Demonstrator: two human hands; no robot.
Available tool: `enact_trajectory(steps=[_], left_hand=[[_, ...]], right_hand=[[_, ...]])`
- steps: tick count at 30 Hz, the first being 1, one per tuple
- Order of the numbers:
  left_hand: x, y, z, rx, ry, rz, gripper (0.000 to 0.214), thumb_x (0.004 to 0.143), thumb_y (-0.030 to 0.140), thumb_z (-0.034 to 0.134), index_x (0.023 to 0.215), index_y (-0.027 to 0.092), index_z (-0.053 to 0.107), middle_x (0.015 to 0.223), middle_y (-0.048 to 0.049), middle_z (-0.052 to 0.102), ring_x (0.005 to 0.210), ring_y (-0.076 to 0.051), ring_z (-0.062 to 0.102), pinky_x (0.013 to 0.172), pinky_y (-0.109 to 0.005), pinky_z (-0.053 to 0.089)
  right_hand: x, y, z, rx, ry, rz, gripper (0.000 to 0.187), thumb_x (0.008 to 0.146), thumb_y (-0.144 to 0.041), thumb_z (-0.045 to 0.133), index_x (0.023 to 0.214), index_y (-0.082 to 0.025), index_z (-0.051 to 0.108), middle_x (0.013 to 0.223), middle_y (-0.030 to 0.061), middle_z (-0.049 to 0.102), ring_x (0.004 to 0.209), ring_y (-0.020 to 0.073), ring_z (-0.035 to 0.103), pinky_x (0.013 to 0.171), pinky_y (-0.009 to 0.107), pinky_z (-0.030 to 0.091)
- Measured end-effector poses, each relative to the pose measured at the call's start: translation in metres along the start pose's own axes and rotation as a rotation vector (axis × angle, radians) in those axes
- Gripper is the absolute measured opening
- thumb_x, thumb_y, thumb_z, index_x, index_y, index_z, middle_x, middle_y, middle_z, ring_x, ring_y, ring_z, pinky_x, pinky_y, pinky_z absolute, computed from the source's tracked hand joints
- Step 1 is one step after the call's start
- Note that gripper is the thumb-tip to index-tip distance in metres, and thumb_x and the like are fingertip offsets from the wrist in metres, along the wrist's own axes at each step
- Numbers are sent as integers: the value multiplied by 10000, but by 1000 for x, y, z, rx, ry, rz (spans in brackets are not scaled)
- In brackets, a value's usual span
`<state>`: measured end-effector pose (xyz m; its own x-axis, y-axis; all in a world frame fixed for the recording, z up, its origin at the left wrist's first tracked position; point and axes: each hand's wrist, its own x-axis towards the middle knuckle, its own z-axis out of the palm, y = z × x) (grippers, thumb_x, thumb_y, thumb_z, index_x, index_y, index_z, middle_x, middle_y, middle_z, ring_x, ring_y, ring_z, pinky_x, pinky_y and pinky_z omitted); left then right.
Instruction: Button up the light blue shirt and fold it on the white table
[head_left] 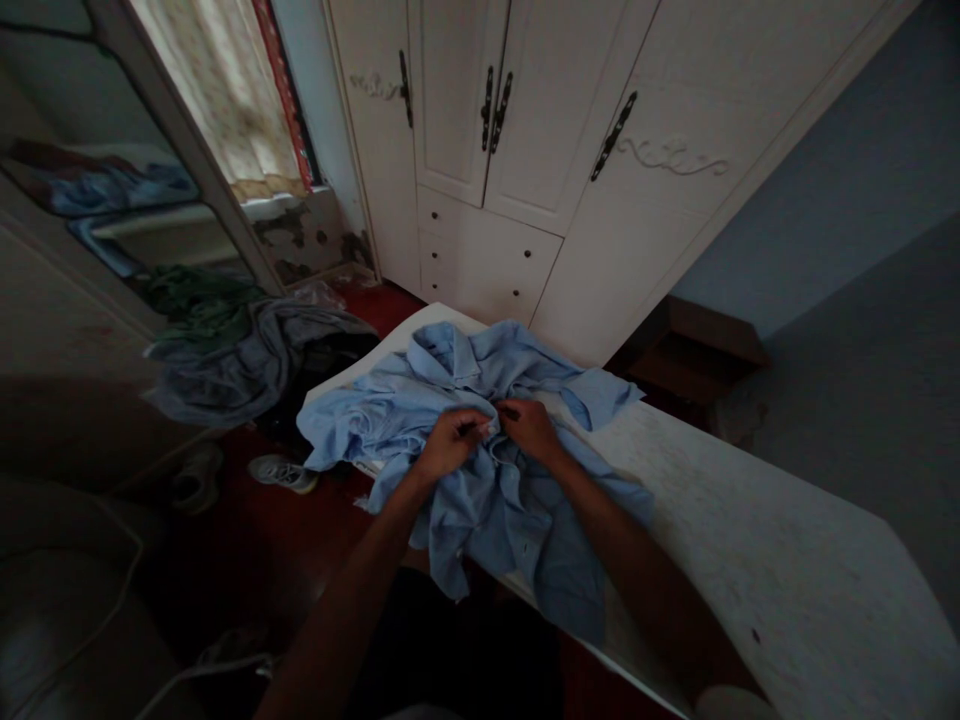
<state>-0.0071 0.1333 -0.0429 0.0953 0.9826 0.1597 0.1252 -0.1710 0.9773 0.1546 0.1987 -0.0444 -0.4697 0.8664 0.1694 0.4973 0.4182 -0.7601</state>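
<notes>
A light-blue collared shirt [480, 500] lies spread and rumpled over a white table [787, 530], its collar toward the far edge and its lower part hanging over the near edge. One sleeve stretches out to the right, and bunched cloth lies to the left. My left hand [454, 440] pinches the shirt's front edge near the middle. Close beside it, my right hand [529, 425] is closed on the same front strip from the other side. Whether a button sits between the fingertips is too small to tell.
A white wardrobe [480, 220] with dark handles stands behind the table. On the left are a heap of grey and green clothes [225, 350], a mirror [97, 120] and shoes [281, 472] on the red floor. A brown wooden box-like unit [690, 340] sits at back right.
</notes>
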Motion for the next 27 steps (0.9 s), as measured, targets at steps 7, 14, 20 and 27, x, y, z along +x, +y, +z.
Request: enact_trajectory(steps=[7,14,20,27], left_hand=[[-28,22,-11,289,179,52,248,843,290,456,646,178,558,602,5,540,585,-133,512,575,-247,388],[-61,60,-31,780,48,-20,309,887,364,525,651,190,624,668,-42,615,643,-177,575,615,-286,384],[-39,69,-28,867,241,78,279,923,356,489,835,194,699,869,-81,641,813,-203,609,723,-296,435],[-11,42,-30,797,177,-4,179,871,230,530,913,180,697,879,-80,690,792,-207,644,728,-296,454]], right_hand=[[-6,-4,-21,181,-14,29,211,798,-348,567,694,-169,611,581,-27,549,531,117,502,508,223,373],[-23,-36,-61,-199,-289,-31,80,776,-230,599,722,-181,631,649,-14,607,600,129,557,554,229,367],[-5,-72,-40,-493,-118,-235,298,848,-353,648,1075,-161,634,1028,98,662,908,206,621,763,290,445],[32,-66,-17,-609,-301,-251,155,882,-214,576,815,-165,708,833,89,699,782,208,637,663,276,410]])
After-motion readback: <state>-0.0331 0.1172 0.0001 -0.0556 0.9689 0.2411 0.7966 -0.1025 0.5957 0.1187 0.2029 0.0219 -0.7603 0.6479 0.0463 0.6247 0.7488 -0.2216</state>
